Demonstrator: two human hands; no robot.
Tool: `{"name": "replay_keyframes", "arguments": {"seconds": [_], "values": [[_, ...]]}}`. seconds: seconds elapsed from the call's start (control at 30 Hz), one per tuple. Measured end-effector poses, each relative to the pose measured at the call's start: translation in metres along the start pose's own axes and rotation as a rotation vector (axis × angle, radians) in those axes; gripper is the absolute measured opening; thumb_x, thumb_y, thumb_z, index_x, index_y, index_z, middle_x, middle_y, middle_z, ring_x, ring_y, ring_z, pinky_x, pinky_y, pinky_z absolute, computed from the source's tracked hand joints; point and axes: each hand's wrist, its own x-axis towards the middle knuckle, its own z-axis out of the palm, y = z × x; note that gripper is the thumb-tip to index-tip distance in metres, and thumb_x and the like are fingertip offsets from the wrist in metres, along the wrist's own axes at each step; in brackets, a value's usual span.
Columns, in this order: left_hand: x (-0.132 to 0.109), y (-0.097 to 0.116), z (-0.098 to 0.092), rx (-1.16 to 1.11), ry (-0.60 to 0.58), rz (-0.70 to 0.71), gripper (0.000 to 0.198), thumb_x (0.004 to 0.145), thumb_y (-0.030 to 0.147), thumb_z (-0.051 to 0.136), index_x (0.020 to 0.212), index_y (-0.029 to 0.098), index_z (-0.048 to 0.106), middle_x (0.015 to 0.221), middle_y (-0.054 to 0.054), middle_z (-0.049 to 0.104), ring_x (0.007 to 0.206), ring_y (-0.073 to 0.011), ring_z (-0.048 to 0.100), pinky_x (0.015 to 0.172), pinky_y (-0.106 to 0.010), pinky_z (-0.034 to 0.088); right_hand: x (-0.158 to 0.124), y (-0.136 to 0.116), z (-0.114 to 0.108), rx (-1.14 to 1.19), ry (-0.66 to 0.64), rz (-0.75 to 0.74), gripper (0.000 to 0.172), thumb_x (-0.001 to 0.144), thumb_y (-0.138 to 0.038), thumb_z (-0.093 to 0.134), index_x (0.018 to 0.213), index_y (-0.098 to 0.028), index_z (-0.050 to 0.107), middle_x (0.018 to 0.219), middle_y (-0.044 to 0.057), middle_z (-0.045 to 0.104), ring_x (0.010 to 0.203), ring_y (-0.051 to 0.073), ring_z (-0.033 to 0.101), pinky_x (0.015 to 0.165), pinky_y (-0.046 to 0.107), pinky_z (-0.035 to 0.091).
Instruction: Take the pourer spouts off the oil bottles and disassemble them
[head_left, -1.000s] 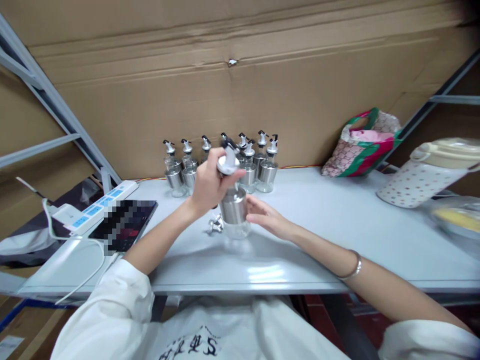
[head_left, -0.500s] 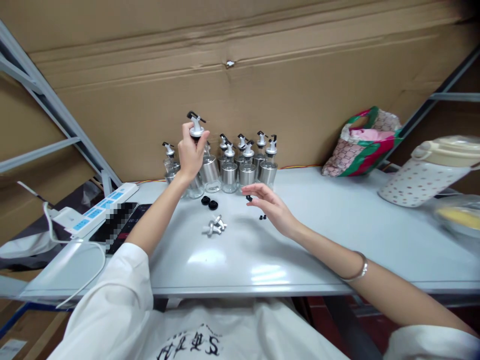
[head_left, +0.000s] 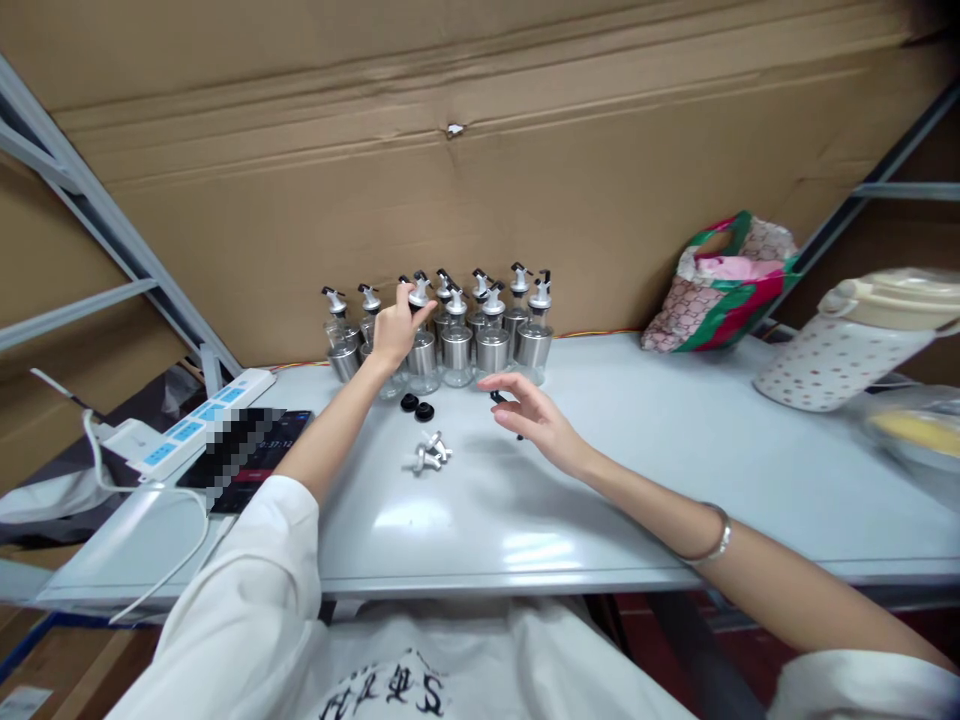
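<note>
As another bottle joins the row near twelve o'clock, the left hand grips its spout, the right hand parted wide.

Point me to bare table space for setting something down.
Widest: between the right hand, the patterned bag and the spotted jug. Smaller: between the silver parts and the table's front edge. Crowded: the bottle row, where the left hand holds a bottle, and the left end around the power strip.

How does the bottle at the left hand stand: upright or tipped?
Upright: the bottle has its base down and its pourer on top, at the left hand.
</note>
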Motion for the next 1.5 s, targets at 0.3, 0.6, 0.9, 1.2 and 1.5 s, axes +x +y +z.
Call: {"name": "replay_keyframes", "arguments": {"seconds": [0.3, 0.6, 0.9, 1.2, 1.5], "values": [[-0.008, 0.015, -0.023, 0.194, -0.084, 0.031, 0.059, 0.091, 0.060, 0.033, 0.122, 0.012, 0.048, 0.087, -0.011, 0.071, 0.079, -0.0223, 0.067, 0.066, -0.024, 0.041, 0.000, 0.004, -0.001, -0.018, -0.005, -0.017, 0.033, 0.080, -0.043, 0.061, 0.105, -0.023, 0.052, 0.117, 0.008, 0.054, 0.109, 0.023, 0.052, 0.092, 0.039, 0.044], [-0.050, 0.042, -0.047, -0.205, -0.019, 0.080, 0.060, 0.087, 0.068, 0.026, 0.085, 0.015, 0.054, 0.068, -0.004, 0.058, 0.067, -0.0177, 0.056, 0.066, -0.028, 0.038, -0.001, 0.003, -0.003, -0.248, 0.123, -0.191, 0.025, 0.091, -0.042, 0.046, 0.106, -0.022, 0.052, 0.109, 0.008, 0.059, 0.101, 0.020, 0.056, 0.088, 0.037, 0.045], [-0.147, 0.078, -0.071, -0.927, -0.649, 0.146, 0.057, 0.081, 0.071, 0.036, 0.065, 0.017, 0.043, 0.057, 0.005, 0.036, 0.051, -0.0076, 0.031, 0.051, -0.022, 0.027, 0.003, 0.006, -0.016, -0.874, -0.013, -0.848, 0.039, 0.092, -0.049, 0.042, 0.114, -0.018, 0.050, 0.098, 0.011, 0.065, 0.095, 0.024, 0.058, 0.078, 0.038, 0.044], [-0.162, 0.076, -0.064, -0.856, -0.680, 0.128, 0.066, 0.069, 0.083, 0.037, 0.072, 0.018, 0.046, 0.053, 0.006, 0.037, 0.051, -0.0084, 0.033, 0.051, -0.021, 0.028, -0.002, -0.002, -0.010, -0.992, 0.075, -1.073, 0.040, 0.087, -0.057, 0.048, 0.087, -0.017, 0.056, 0.060, 0.001, 0.058, 0.058, 0.016, 0.053, 0.062, 0.033, 0.037], [-0.187, 0.094, -0.061, -0.964, -0.848, 0.061, 0.047, 0.072, 0.060, 0.055, 0.066, 0.021, 0.032, 0.052, 0.007, 0.034, 0.049, -0.0073, 0.028, 0.046, -0.021, 0.026, -0.010, 0.005, -0.016, -1.058, -0.245, -0.747, 0.062, 0.087, -0.068, 0.020, 0.071, -0.024, 0.060, 0.055, 0.004, 0.045, 0.054, 0.019, 0.041, 0.055, 0.037, 0.029]]}}
